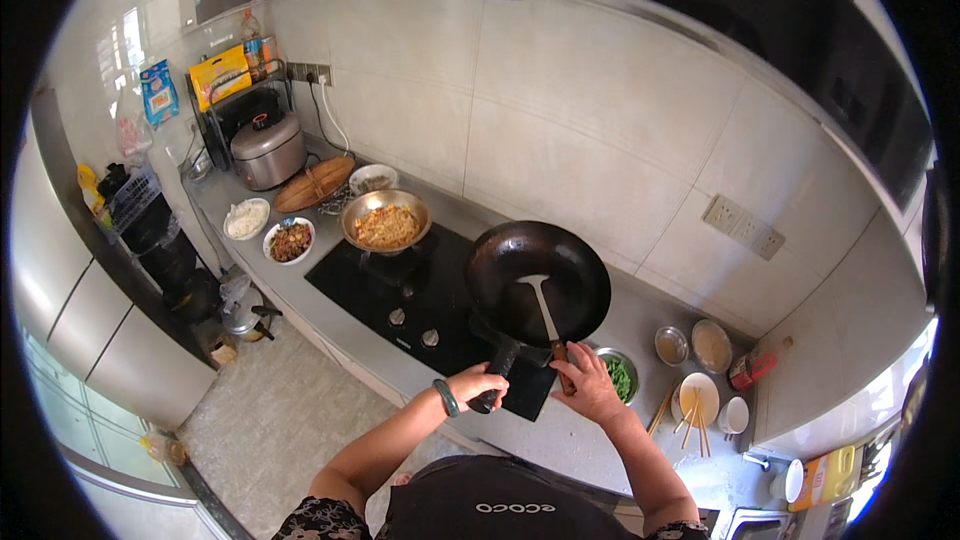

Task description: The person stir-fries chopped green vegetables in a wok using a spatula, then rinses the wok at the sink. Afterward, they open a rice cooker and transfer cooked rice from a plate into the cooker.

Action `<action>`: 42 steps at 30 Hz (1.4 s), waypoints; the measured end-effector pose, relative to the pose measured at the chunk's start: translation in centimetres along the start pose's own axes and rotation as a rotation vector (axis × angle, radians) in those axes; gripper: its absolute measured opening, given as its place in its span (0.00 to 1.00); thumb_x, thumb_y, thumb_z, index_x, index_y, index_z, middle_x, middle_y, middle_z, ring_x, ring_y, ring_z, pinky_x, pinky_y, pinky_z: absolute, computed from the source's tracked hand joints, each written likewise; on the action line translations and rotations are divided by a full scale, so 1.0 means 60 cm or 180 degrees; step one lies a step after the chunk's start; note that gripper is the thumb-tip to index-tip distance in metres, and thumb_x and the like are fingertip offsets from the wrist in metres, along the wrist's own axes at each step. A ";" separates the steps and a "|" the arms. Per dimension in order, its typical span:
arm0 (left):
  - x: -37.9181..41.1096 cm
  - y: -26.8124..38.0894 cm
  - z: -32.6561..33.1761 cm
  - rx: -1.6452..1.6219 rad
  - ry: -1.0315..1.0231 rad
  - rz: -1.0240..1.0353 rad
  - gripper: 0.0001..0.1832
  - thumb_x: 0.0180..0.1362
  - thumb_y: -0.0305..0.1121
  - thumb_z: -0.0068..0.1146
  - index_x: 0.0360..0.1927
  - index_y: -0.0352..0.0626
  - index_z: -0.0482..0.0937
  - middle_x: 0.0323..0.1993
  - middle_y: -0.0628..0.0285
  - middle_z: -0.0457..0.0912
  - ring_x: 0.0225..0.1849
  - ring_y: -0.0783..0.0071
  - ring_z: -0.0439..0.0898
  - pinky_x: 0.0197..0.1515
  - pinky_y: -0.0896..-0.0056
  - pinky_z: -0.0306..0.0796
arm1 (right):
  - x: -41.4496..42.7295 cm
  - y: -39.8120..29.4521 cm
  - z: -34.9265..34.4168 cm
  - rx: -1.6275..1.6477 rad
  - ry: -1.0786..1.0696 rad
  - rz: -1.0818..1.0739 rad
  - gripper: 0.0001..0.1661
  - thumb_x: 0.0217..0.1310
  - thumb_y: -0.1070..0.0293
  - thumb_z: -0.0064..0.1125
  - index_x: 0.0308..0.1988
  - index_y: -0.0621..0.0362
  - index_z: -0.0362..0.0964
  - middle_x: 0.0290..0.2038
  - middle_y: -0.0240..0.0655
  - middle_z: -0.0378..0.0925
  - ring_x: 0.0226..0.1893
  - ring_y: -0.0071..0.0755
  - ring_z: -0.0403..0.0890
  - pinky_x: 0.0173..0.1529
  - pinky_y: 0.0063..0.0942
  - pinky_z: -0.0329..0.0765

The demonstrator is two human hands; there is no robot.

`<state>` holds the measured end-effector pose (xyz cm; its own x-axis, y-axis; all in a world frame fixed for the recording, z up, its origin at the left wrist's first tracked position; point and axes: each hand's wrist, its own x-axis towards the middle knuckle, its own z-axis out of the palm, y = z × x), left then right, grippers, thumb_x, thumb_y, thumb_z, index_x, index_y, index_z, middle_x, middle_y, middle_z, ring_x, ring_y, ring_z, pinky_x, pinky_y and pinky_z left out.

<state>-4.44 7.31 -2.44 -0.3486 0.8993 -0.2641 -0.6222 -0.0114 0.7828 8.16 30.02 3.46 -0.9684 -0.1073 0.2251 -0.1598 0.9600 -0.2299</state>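
A dark wok (495, 259) rests over the right side of the black gas hob (375, 300). My left hand (480, 386), with a green bangle at the wrist, is closed around the wok's black handle (504, 360). My right hand (589, 382) holds the brown wooden handle of a metal wok spatula (546, 307), whose blade lies inside the wok. The wok shows no food. A metal bowl of cooked food (386, 226) sits over the hob's left burner. A bowl of chopped greens (619, 377) stands just beyond my right hand, partly hidden by it.
Left on the counter are a bowl of white food (247, 218), a bowl of chopped dark food (289, 241), a woven lid (313, 184) and a rice cooker (267, 150). Several small bowls, a bowl with chopsticks (699, 397) and a yellow oil jug (825, 476) stand right.
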 end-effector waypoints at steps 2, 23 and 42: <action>0.000 0.001 -0.005 0.0063 -0.0072 -0.0030 0.08 0.55 0.34 0.55 0.28 0.42 0.73 0.22 0.63 0.76 0.21 0.73 0.77 0.24 0.73 0.71 | 0.009 -0.029 -0.031 0.0142 -0.0266 0.0104 0.36 0.41 0.58 0.70 0.53 0.47 0.67 0.63 0.45 0.55 0.64 0.51 0.54 0.63 0.46 0.59; -0.210 -0.092 -0.216 -0.1170 0.1088 0.0143 0.14 0.62 0.40 0.51 0.48 0.53 0.64 0.43 0.59 0.74 0.45 0.59 0.78 0.45 0.55 0.72 | 0.520 -0.540 -0.405 -0.1555 0.2441 -0.1809 0.27 0.55 0.56 0.60 0.46 0.65 0.64 0.60 0.53 0.58 0.34 0.46 0.81 0.34 0.32 0.81; -0.544 -0.257 -0.418 -0.2195 0.2373 0.0441 0.21 0.60 0.42 0.53 0.53 0.50 0.62 0.53 0.51 0.68 0.53 0.51 0.70 0.54 0.49 0.67 | 0.530 -0.617 -0.365 -0.0979 0.2523 -0.1809 0.23 0.55 0.60 0.59 0.49 0.59 0.65 0.59 0.50 0.61 0.31 0.48 0.81 0.35 0.36 0.80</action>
<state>-1.05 -32.86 -20.03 -0.6488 0.3729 -0.6633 -0.7288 -0.5551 0.4009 -12.51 -3.29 39.88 -0.3417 -0.4727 0.8123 -0.3917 0.8573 0.3341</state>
